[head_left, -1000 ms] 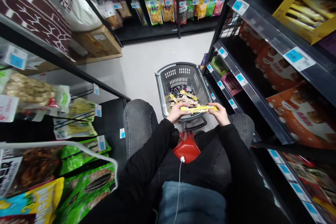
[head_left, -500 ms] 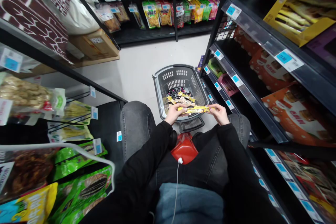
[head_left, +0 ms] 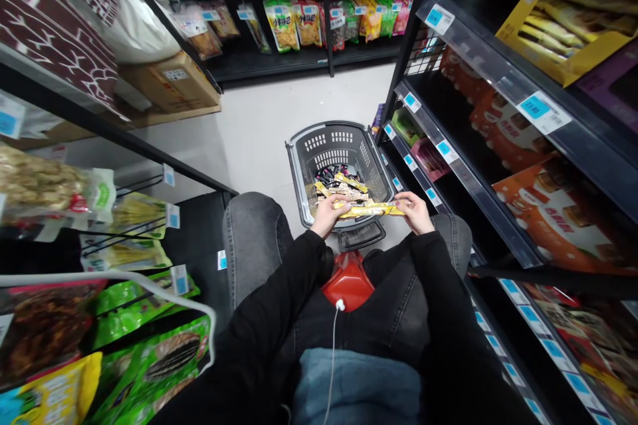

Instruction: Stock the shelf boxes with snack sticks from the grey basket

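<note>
Between my hands, over the near rim of a dark grey shopping basket (head_left: 294, 176), stretch long yellow snack sticks (head_left: 366, 210) in wrappers. My left hand (head_left: 329, 214) is closed on their left end, thumb on top. At the right end, my right hand (head_left: 415, 212) pinches a yellow wrapper between thumb and fingers. Whether both hands grip the same stick, I cannot tell. Inside the basket lie several loose snack sticks (head_left: 349, 182) in yellow, beige and dark wrappers. The basket's handle (head_left: 361, 235) hangs toward me.
Shelves (head_left: 498, 66) on my right hold a yellow carton of snack sticks (head_left: 553, 33) and orange boxes (head_left: 553, 209). Bagged snacks (head_left: 154, 358) hang on my left. A cardboard box (head_left: 174, 83) stands far left. A red stool (head_left: 347, 282) shows between my legs.
The yellow sticks now tilt slightly differently, and more of the right end shows near my right fingers. Both hands stay over the basket's near rim. The whole view has shifted slightly.
</note>
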### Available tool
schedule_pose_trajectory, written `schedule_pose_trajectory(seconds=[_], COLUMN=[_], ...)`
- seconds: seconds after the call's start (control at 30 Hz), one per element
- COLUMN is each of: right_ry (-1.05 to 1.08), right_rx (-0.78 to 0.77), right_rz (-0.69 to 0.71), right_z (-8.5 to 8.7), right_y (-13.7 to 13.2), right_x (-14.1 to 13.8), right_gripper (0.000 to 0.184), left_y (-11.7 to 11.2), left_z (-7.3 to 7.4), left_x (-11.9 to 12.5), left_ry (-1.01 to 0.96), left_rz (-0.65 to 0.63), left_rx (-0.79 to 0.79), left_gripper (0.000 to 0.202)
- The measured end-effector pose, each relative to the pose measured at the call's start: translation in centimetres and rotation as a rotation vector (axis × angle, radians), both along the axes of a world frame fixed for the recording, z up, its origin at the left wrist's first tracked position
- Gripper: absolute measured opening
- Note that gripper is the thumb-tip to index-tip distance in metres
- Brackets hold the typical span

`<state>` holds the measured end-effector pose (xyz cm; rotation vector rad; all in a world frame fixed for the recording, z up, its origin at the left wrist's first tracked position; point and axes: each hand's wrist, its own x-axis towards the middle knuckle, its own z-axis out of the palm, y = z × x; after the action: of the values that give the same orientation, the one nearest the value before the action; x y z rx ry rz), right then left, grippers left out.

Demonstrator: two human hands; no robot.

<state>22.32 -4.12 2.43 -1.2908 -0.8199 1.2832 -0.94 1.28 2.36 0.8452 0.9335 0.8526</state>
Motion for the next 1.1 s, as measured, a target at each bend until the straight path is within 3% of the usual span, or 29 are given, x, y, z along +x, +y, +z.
schedule_pose_trajectory(seconds=[0.1,0.23,0.37,0.5,0.63,0.9,1.0,1.1], right_ry=[0.038,0.022,0.016,0.053,0.005,-0.024,-0.039,-0.066], right_rx=[0.017,0.023,0.0,-0.024,-0.003,-0.047,-0.061,-0.059], right_rz=[0.004,0.012,0.057,0.225,0.352,0.22,0.162,0.084], right_z=[0.3,0.2,0.1,-0.5,-1.4,-2.0,-2.2,-2.5], right_y=[-0.1,-0.1,-0.2,-0.4,-0.4,0.1,0.1,0.0], right_x=[-0.1,0.3,0.6,-0.6,-2.6,-3.4,-3.4,-3.5], right_gripper=[0.04,0.038,0.039,0.037,0.034,0.03,0.026,0.026], left_y=[-0.2,-0.2,-0.4,-1.3,-2.2,-1.8,-1.9,-2.2], left_z=[0.3,0.2,-0.5,-0.8,-0.8,-0.8,-0.8,-0.8], left_x=[0.0,-0.4,-0.5,0.4,1.5,1.5,1.7,1.9], left_ry=[-0.053,-0.007,0.159,0.166,0.214,0.324,0.273,0.125], left_rz=[-0.058,-0.31,-0.586,-0.806,-0.766,-0.586,-0.609,-0.675], left_rx=[-0.056,-0.149,-0.057,-0.003,0.091,0.068,0.023,-0.039], left_gripper=[0.038,0.04,0.038,0.043,0.031,0.029,0.03,0.044])
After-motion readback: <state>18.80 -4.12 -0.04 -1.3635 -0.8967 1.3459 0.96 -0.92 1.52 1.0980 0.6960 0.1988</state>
